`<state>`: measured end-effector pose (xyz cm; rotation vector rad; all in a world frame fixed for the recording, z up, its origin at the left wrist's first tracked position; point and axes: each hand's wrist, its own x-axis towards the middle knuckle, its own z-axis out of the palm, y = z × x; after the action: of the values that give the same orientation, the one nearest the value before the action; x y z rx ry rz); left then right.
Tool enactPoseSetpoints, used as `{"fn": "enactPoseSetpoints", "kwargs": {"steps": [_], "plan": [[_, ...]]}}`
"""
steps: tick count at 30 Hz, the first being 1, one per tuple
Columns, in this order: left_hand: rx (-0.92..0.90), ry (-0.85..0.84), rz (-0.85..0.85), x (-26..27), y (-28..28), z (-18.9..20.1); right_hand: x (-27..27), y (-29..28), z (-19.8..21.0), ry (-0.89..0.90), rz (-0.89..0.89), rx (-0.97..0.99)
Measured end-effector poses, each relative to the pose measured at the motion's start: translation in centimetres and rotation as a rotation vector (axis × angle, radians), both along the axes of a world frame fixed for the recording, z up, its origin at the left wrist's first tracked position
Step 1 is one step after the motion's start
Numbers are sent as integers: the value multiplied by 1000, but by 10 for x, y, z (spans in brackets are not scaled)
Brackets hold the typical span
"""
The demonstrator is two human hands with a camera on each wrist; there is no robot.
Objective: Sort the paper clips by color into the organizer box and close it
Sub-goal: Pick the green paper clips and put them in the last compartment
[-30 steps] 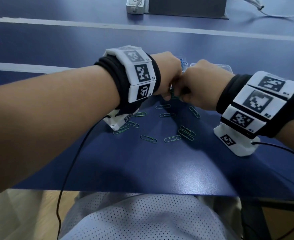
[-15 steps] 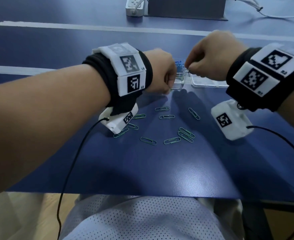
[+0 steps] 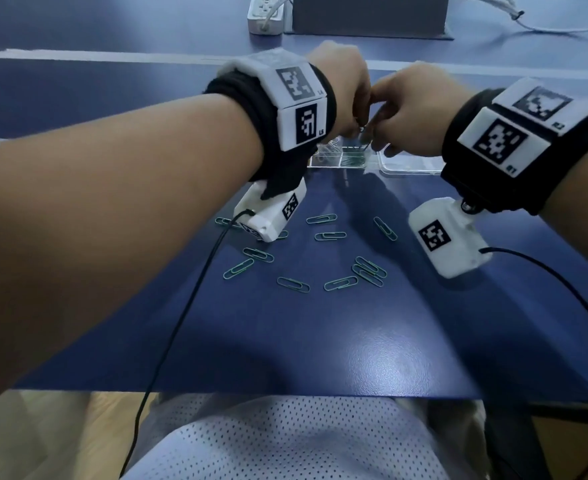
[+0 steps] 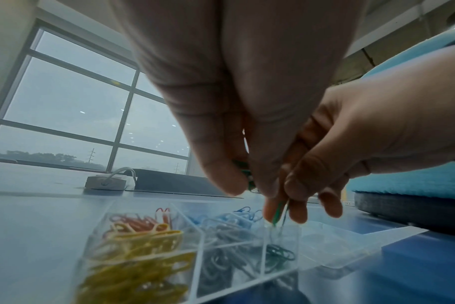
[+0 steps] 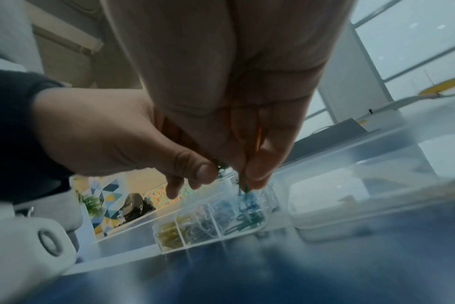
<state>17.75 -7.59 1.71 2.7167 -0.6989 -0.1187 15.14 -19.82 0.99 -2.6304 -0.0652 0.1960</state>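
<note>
Both hands meet above the clear organizer box (image 3: pixel 323 164). My left hand (image 3: pixel 356 123) grips a small bunch of green paper clips (image 4: pixel 243 172) between thumb and fingers. Right beside it, my right hand (image 3: pixel 377 140) pinches one green clip (image 4: pixel 279 214) that hangs down over the green compartment (image 4: pixel 278 255). Other compartments hold yellow clips (image 4: pixel 143 257), red and orange clips (image 4: pixel 140 222), grey clips (image 4: pixel 226 246) and blue clips (image 4: pixel 239 214). Several green clips (image 3: pixel 330 235) lie loose on the blue table, nearer to me than the box.
The box's open clear lid (image 3: pixel 410 166) lies flat to the right of the compartments. A white power strip (image 3: pixel 265 15) and a dark panel (image 3: pixel 368 15) stand at the back. Wrist camera cables (image 3: pixel 181 323) trail across the table's near edge.
Both hands have risen from the loose clips on the table to the box. The right hand went first; the left followed, and they are together again over the green compartment.
</note>
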Motion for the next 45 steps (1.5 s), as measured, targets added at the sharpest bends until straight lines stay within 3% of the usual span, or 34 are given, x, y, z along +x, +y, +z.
{"fn": "enactPoseSetpoints", "kwargs": {"steps": [8,12,16,24,34,39,45], "plan": [[-34,39,18,-2,-2,-4,-9,-8,-5,-11,-92,266],[-90,53,14,-4,0,-5,-18,-16,-3,-66,-67,131],[-118,38,-30,-13,12,-4,-34,-19,-2,-14,49,-107],[192,126,-174,-45,46,-12,-67,-8,-9,122,214,-288],[522,-6,-275,-66,29,-15,-69,16,-7,55,293,-319],[589,-17,-286,-63,23,-13,-72,24,-7,68,304,-294],[532,-8,-234,-56,31,-12,-75,38,-10,15,460,-303]]}}
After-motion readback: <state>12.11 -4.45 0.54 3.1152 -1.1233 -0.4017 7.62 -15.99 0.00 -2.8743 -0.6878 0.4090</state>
